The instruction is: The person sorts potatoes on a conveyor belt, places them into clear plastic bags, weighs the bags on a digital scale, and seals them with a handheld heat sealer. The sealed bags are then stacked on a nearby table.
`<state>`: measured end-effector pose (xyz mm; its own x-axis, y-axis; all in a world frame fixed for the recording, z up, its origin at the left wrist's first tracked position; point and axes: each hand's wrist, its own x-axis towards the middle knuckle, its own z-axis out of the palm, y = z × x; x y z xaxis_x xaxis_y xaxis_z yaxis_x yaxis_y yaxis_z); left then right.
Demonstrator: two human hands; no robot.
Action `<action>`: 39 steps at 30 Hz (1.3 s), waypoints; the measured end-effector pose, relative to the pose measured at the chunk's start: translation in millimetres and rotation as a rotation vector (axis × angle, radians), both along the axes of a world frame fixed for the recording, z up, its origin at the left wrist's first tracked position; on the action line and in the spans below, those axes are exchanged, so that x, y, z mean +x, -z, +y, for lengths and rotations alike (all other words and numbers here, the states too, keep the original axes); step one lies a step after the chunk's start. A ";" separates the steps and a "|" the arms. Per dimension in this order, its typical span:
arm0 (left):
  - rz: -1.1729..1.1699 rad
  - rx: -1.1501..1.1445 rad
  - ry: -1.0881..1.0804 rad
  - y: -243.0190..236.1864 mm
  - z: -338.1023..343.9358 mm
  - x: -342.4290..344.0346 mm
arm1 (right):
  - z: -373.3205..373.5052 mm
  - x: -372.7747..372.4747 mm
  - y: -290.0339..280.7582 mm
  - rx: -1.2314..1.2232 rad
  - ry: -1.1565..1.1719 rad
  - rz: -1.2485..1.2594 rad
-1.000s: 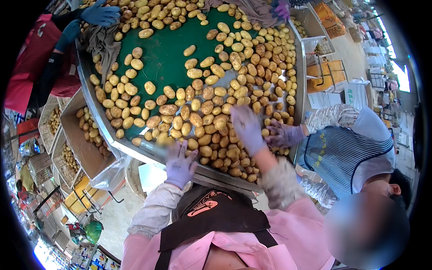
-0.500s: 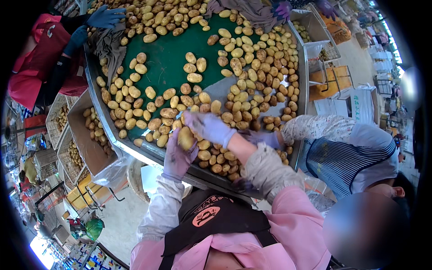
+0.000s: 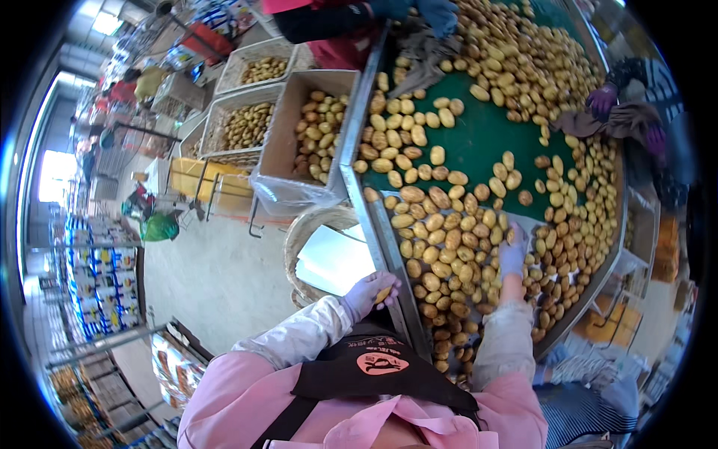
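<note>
Seemingly against slipping, a potato [image 3: 383,295] is clasped by the left hand [image 3: 363,296], six o'clock — right hand [image 3: 513,254], three o'clock: grip cannot be told.

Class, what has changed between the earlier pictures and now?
The view has turned left. The left hand has taken hold of a potato and drawn back to the table's rim, near the basket. The right hand crossed toward it, then swung back right over the loose potatoes. Potatoes still lie across the green tabletop.
</note>
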<state>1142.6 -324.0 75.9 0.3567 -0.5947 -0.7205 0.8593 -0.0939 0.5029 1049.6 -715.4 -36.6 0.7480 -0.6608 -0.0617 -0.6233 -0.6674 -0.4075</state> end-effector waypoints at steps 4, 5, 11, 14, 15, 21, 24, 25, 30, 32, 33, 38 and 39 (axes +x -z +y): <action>0.034 0.024 -0.090 3.6 59.4 -11.1 | 88.7 25.8 -105.7 0.678 0.560 -0.683; 0.050 0.008 -0.124 4.4 72.0 -12.4 | 116.7 36.9 -133.5 0.799 0.517 -0.703; 0.125 -0.038 -0.332 -8.3 132.2 -29.1 | 275.0 116.3 -289.0 0.529 -0.527 -1.158; 0.161 -0.115 -0.443 -15.8 159.2 -36.0 | 308.1 183.0 -378.5 0.095 -0.563 -1.603; 0.192 -0.152 -0.492 -17.2 166.2 -39.3 | 315.9 211.4 -405.6 -0.065 -0.534 -1.673; 0.147 -0.048 -0.738 -7.0 184.0 -54.2 | 364.1 331.7 -408.2 0.104 -0.559 -1.106; 0.029 -0.074 -0.673 -2.6 187.0 -46.2 | 369.5 286.9 -300.5 0.351 -0.770 -0.759; 0.071 -0.112 -0.625 -3.1 188.6 -37.3 | 364.7 255.4 -257.1 0.487 -0.795 -0.655; -0.219 -0.311 -0.378 -24.7 172.8 69.7 | 341.7 85.7 -93.7 0.454 -0.602 -0.282; -0.268 -0.283 -0.360 -37.9 150.8 143.0 | 327.6 27.4 -69.1 0.277 -0.618 -0.350; -0.397 -0.355 -0.404 -38.1 133.9 169.2 | 318.9 -1.0 -64.9 0.186 -0.481 -0.300; -0.485 0.077 -0.656 0.5 56.1 221.1 | 257.1 -150.2 -82.7 -0.058 -0.349 -0.066; -0.603 0.124 -0.572 12.6 41.8 210.6 | 243.3 -174.7 -87.4 -0.096 -0.407 0.087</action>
